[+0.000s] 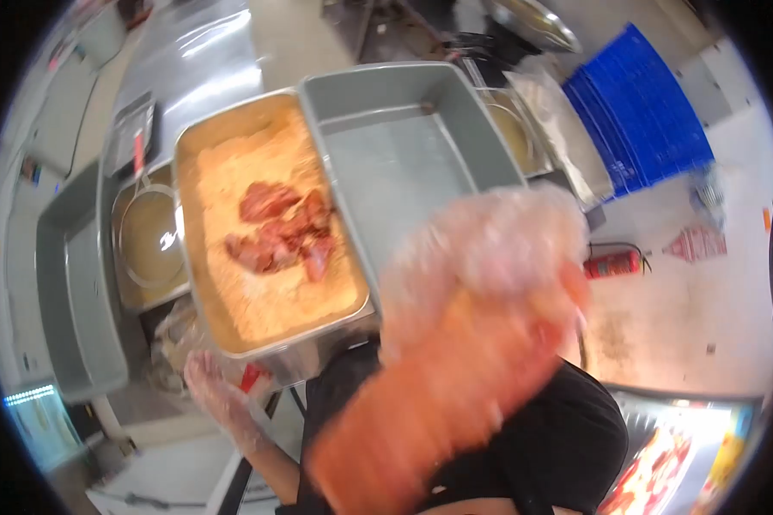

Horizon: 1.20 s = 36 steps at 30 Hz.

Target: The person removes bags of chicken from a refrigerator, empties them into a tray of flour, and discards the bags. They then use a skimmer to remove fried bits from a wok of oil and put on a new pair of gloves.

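We cannot tell what our blurred, gloved right hand (489, 257) grips; left of it, soft, slippery meat pieces (282, 227) in breading want cupping from underneath.

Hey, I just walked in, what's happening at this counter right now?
A person in clear plastic gloves is working over a metal tray filled with orange breading crumbs, where several raw meat pieces lie on top. The right hand is raised close to the camera and blurred, so I cannot tell if it holds anything. The left hand is low at the tray's near edge. An empty grey tub sits right beside the tray.
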Tool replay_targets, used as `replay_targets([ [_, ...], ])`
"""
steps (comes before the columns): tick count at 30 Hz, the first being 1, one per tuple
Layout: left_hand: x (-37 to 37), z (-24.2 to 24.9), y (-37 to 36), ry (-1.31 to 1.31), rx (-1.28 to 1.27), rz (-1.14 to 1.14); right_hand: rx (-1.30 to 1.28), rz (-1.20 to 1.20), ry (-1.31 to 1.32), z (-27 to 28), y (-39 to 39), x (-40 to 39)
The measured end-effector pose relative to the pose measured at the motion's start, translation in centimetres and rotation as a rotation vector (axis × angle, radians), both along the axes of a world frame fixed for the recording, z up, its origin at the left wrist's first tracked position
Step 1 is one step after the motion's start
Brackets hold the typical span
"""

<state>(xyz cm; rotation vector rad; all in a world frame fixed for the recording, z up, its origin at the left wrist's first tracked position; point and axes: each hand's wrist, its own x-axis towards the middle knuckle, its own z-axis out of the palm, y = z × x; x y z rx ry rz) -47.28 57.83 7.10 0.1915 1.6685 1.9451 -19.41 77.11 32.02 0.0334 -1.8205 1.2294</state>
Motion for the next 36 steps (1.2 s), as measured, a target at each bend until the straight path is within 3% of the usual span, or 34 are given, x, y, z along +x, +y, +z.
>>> replay_targets([
  [2, -1.7, -2.0, -0.7, 0.001, -0.036, -0.026, -0.036, 0.060, 0.126, 1.1, -1.5, 0.8],
  [12, -3.3, -1.5, -0.8, -0.030, -0.077, 0.044, -0.086, 0.055, 0.247, 1.2, -3.4, 1.9],
  [15, -3.0, -1.2, -1.3, 0.029, 0.009, 0.019, -0.104, 0.048, 0.262, 1.1, -3.5, 2.0],
  [19, -1.9, 0.2, -0.6, 0.194, -0.110, 0.133, -0.229, -0.012, 0.277, 0.3, -3.0, 1.5],
  [22, -0.8, 0.6, 0.1, 0.373, -0.015, 0.169, -0.527, -0.294, 0.035, -1.5, -2.1, -0.6],
  [24, -0.2, 0.6, 1.3, 0.423, 0.047, 0.084, -0.355, -0.514, -0.562, -5.2, 2.0, -1.8],
  [26, 0.8, 1.3, 2.8, 0.344, -0.017, 0.068, -0.722, -0.257, -0.452, -11.0, 5.0, -3.8],
  [28, 2.0, 1.8, 4.2, 0.308, 0.083, 0.012, -0.628, -0.417, -0.547, -15.1, 6.8, -5.3],
  [31, 4.4, 3.2, 5.7, 0.265, 0.190, -0.066, -0.501, -0.470, -0.609, -20.1, 9.7, -7.0],
  [34, 4.7, 3.2, 6.1, 0.267, 0.199, -0.106, -0.547, -0.409, -0.681, -14.8, 7.5, -8.4],
  [36, 4.5, 2.6, 5.9, 0.266, 0.192, -0.131, -0.503, -0.313, -0.610, -18.4, 9.5, -9.0],
])
